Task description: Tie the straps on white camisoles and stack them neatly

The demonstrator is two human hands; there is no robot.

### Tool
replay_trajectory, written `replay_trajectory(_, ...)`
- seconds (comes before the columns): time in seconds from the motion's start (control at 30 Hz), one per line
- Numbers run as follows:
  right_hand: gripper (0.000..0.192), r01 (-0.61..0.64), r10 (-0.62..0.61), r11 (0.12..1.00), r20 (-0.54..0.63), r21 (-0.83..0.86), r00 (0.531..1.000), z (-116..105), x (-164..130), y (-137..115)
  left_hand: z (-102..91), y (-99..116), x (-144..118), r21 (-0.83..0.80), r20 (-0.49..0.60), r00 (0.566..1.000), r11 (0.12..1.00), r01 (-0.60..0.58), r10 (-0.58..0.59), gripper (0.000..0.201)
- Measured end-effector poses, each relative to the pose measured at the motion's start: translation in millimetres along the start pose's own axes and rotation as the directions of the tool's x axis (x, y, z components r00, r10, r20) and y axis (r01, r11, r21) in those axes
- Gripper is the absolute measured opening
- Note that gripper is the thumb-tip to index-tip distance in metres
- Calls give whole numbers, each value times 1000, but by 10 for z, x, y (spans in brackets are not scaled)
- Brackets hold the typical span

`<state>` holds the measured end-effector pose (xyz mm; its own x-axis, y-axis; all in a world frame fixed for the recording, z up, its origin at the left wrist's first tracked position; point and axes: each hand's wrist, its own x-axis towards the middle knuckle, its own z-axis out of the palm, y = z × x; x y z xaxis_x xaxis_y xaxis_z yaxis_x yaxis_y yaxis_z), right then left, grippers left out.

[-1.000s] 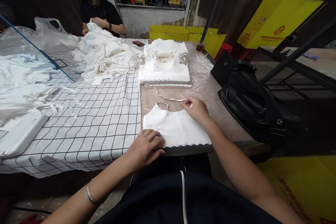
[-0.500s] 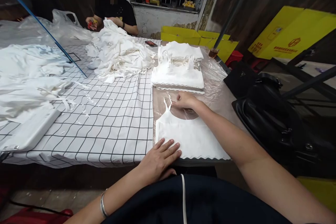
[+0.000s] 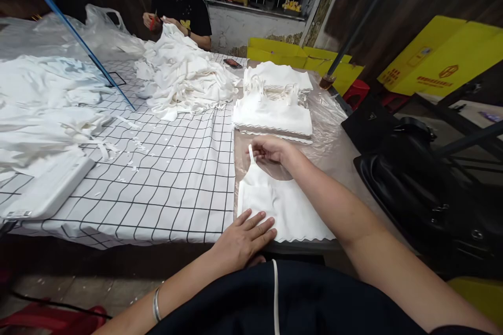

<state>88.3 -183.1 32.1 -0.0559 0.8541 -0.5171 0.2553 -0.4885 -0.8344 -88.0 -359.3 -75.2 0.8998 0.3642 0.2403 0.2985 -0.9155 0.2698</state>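
Note:
A white camisole (image 3: 291, 209) with a scalloped hem lies flat on the plastic-covered end of the table, right in front of me. My left hand (image 3: 243, 235) rests on its lower left corner, palm down with the fingers spread. Up at the neckline, my right hand (image 3: 271, 147) has its fingers curled at the thin shoulder strap (image 3: 252, 155), which stands straight and taut. The right forearm covers the garment's right side. Just beyond the right hand sits a neat stack of folded white camisoles (image 3: 273, 115).
Heaped white garments (image 3: 188, 78) lie mid-table, with more at the left beside a white flat box (image 3: 51, 188). Scraps dot the checked cloth (image 3: 176, 188). Black bags (image 3: 416, 183) stand at the right. A blue pole (image 3: 74, 31) slants across the left. A person (image 3: 181, 10) sits opposite.
My right hand has closed in on the strap, which has gone from a loose loop to a straight band. The left hand stays on the camisole. The view has shifted slightly.

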Motion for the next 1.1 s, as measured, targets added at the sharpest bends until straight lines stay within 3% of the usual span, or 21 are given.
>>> replay_trajectory(0.1,11,-60,35,943,82,327,996,-68,-18,-237,1,3,-2,-12,1,1000,1000,9,-9,59)
replay_trajectory(0.17,11,-33,0,902,76,430,997,-138,-17,-451,-1,4,-1,-23,5,1000,1000,15,-15,60)
replay_trajectory(0.3,14,154,-137,878,-71,453,988,-281,40,-939,-8,1,4,-65,32,999,998,24,-22,61)
replay_trajectory(0.4,25,322,-260,855,-201,408,944,-349,-14,-1166,-87,22,29,-150,55,997,987,54,-46,60)
replay_trajectory(0.5,22,524,-470,803,-239,284,849,-359,-328,-1071,-312,86,114,-395,-5,986,906,151,-166,52)
replay_trajectory(0.57,20,623,-604,761,-155,178,782,-355,-636,-825,-512,138,202,-638,-19,934,724,262,-356,48)
replay_trajectory(0.63,24,652,-651,754,-50,79,758,-366,-895,-509,-678,175,292,-801,49,864,498,333,-501,50)
replay_trajectory(0.7,25,635,-636,771,-43,-38,770,-390,-1000,-204,-746,197,360,-837,107,851,416,356,-514,50)
replay_trajectory(0.77,17,570,-595,799,-114,-192,796,-393,-924,27,-701,212,396,-786,89,895,521,333,-437,43)
replay_trajectory(0.83,8,480,-559,803,-167,-354,812,-337,-735,163,-579,225,405,-670,-6,939,698,251,-344,36)
replay_trajectory(0.9,8,446,-555,751,-99,-487,826,-195,-530,215,-440,233,397,-530,-111,959,832,164,-260,29)
replay_trajectory(1.0,22,469,-503,608,147,-640,852,137,-309,206,-293,231,369,-411,-162,966,903,122,-204,25)
replay_trajectory(1.1,16,402,-392,545,200,-736,898,438,-177,145,-250,225,336,-378,-157,966,916,134,-206,26)
